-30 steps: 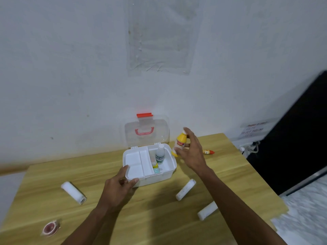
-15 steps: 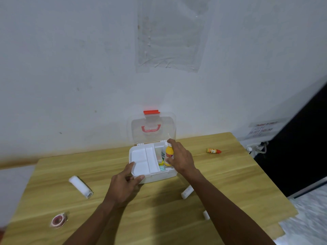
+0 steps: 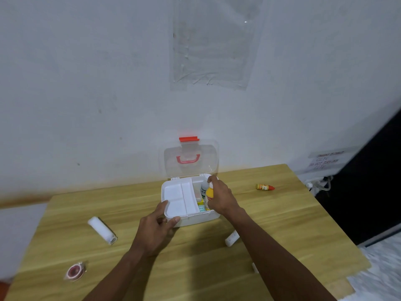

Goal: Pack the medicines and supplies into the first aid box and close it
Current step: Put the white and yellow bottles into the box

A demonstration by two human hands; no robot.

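Observation:
A white first aid box [image 3: 195, 220] stands open on the wooden table, its clear lid [image 3: 208, 157] with red handle upright against the wall. My left hand [image 3: 157, 231] grips the box's front left corner. My right hand [image 3: 221, 197] holds a yellow bottle [image 3: 209, 195] upright inside the box's right compartment, beside a white bottle [image 3: 204, 189]. A white inner tray [image 3: 180, 198] fills the box's left side. On the table lie a white bandage roll [image 3: 102, 230] at left, another white roll [image 3: 231, 238] under my right forearm, and a small orange bottle [image 3: 264, 187] at right.
A pink tape roll [image 3: 74, 272] in clear wrap lies near the table's front left. A small white piece [image 3: 255, 267] shows beside my right forearm. The table's right edge [image 3: 338, 231] drops to dark flooring. A socket with cables [image 3: 319, 185] sits at the right wall.
My right hand carried the yellow bottle from beside the box to inside its right compartment and lowered it. My left hand stayed on the box's front corner.

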